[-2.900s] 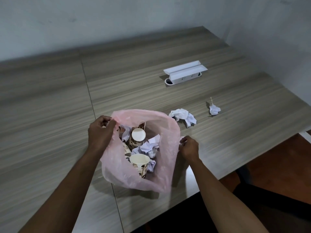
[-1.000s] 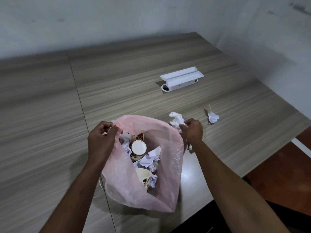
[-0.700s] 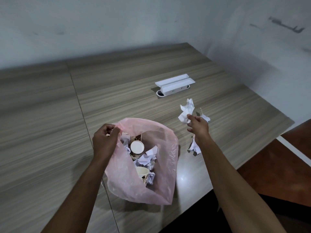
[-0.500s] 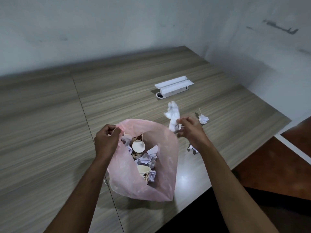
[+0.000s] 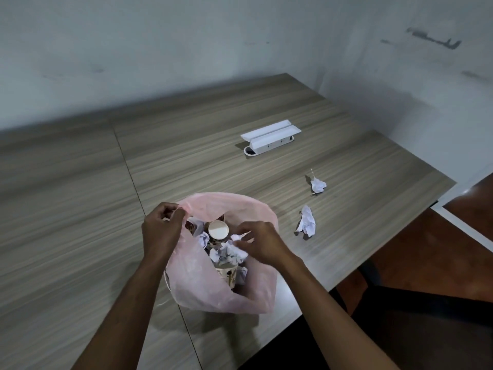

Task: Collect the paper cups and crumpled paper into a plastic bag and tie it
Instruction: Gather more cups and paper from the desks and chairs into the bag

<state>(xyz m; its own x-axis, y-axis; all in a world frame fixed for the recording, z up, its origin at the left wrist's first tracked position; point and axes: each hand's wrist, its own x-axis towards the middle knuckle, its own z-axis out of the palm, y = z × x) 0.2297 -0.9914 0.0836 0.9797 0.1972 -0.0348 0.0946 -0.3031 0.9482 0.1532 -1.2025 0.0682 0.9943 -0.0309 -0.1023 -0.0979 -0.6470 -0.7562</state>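
A pink plastic bag [image 5: 248, 292] stands open on the wooden table [image 5: 80, 236] near its front edge. Inside are paper cups, one with its white bottom up [image 5: 218, 229] and one lower down [image 5: 227, 273], among crumpled paper [image 5: 226, 255]. My left hand [image 5: 160, 233] grips the bag's left rim. Over the bag's mouth, my right hand [image 5: 257, 243] pinches a piece of crumpled paper [image 5: 235, 237] between thumb and fingers. Two more crumpled papers lie on the table to the right of the bag, one close [image 5: 306, 222] and a smaller one farther back [image 5: 318, 185].
A white flip-up socket box [image 5: 269, 138] sits on the table behind the bag. The table's right corner and front edge are close, with brown floor [image 5: 453, 249] beyond. Grey walls stand behind and to the right.
My right hand left the bag's rim, picked a crumpled paper off the table to the right and carried it over the bag's mouth. My left hand kept its grip on the rim.
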